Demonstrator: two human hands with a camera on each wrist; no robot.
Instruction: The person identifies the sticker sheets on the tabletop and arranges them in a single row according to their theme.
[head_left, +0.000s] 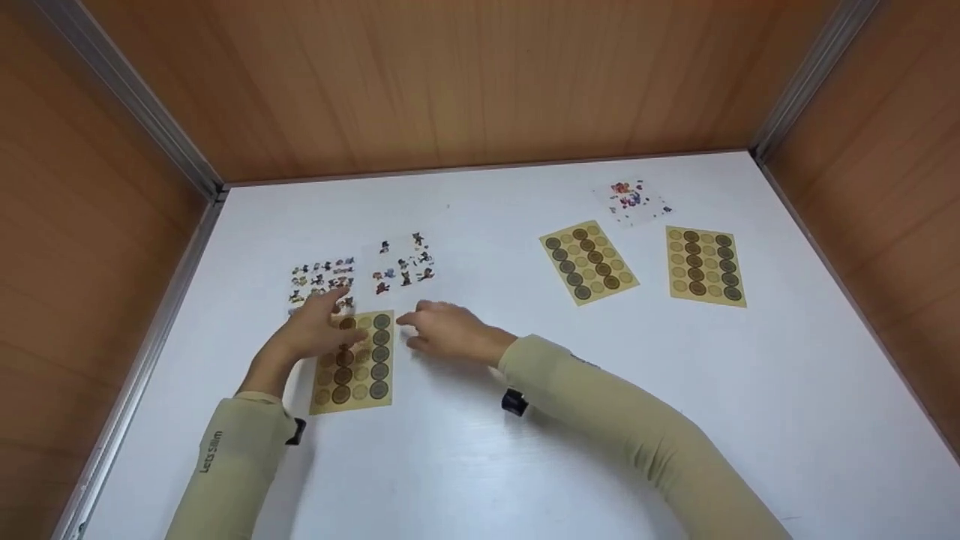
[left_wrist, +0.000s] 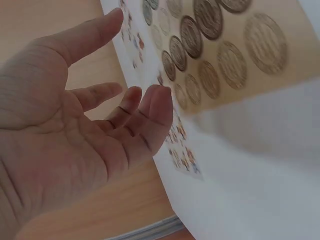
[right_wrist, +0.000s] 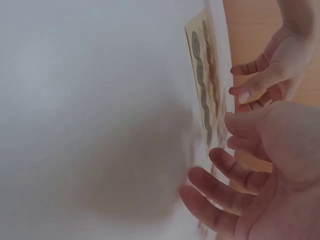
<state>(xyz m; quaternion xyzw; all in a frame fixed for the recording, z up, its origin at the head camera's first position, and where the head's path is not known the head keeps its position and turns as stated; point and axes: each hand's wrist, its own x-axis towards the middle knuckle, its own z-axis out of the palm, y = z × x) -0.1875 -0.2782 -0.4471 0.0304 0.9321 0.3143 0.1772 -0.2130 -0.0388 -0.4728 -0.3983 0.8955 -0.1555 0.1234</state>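
A yellowish sheet of round coin-like stickers lies on the left part of the white table. Over its upper left part hovers my left hand, thumb and fingers spread, and the left wrist view shows the palm holding nothing. Just past the sheet's right edge is my right hand, its fingers loosely bent. Nothing sits between those fingers in the right wrist view. Behind the left hand lies a clear sheet of small colourful figure stickers, partly covered by the fingers. A second clear figure-sticker sheet lies beside it.
Two more yellowish coin-sticker sheets lie on the right side of the table, with a clear sticker sheet behind them. Wooden panels with metal corner rails enclose the table at the back and sides.
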